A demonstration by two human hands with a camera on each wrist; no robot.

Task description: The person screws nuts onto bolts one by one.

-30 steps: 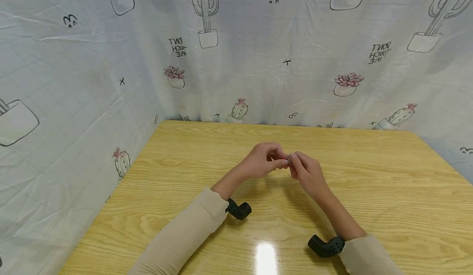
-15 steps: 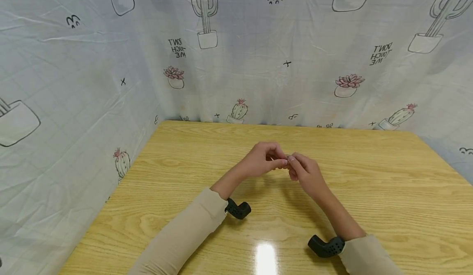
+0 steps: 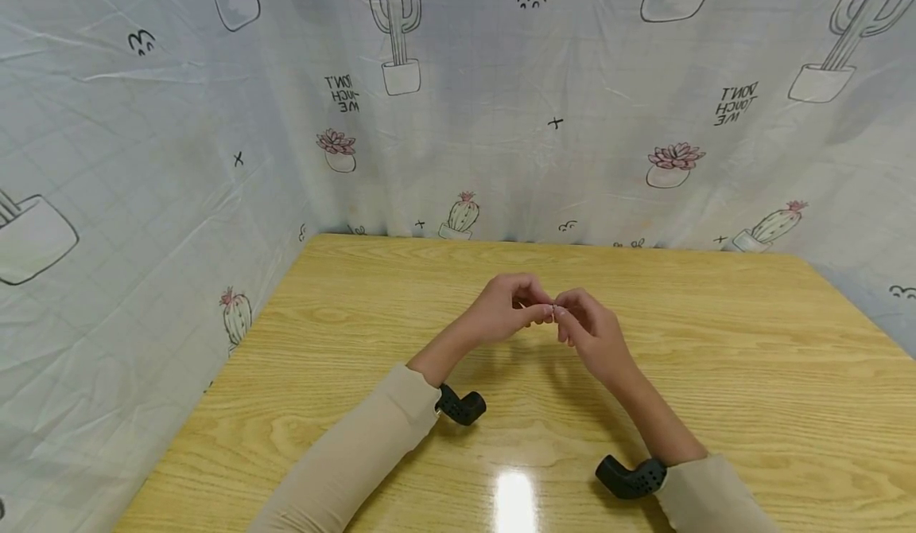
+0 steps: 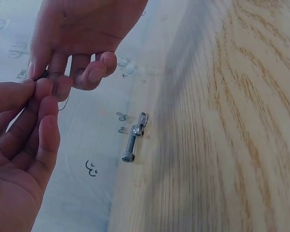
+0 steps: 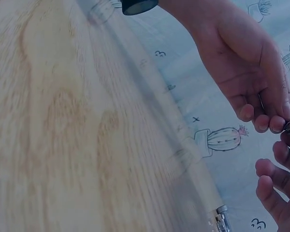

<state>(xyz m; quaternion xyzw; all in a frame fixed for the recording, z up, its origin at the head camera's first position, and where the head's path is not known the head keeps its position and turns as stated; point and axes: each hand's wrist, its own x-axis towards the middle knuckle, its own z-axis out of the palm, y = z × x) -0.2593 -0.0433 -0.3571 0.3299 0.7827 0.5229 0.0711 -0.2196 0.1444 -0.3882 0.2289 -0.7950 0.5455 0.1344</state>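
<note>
My left hand (image 3: 497, 310) and right hand (image 3: 595, 334) meet above the table, fingertips together. Between them they pinch a small dark piece (image 4: 44, 74), mostly covered by fingers, its kind unclear; the right wrist view also shows the dark piece (image 5: 287, 125) at the fingertips. In the left wrist view my left hand (image 4: 21, 159) is at lower left and my right hand (image 4: 84, 29) at the top. On the table beyond lie a grey socket-head bolt (image 4: 130, 145) and a shiny silver metal piece (image 4: 141, 124) beside it. The head view does not show these two.
A light wooden table (image 3: 358, 294) spreads under both forearms. Behind and to the left hangs a white curtain (image 3: 487, 79) printed with cacti. Each wrist wears a black camera mount (image 3: 633, 477).
My right fingertips have shifted slightly left against the left ones, and the small piece shows less between them. The left hand stays nearly still.
</note>
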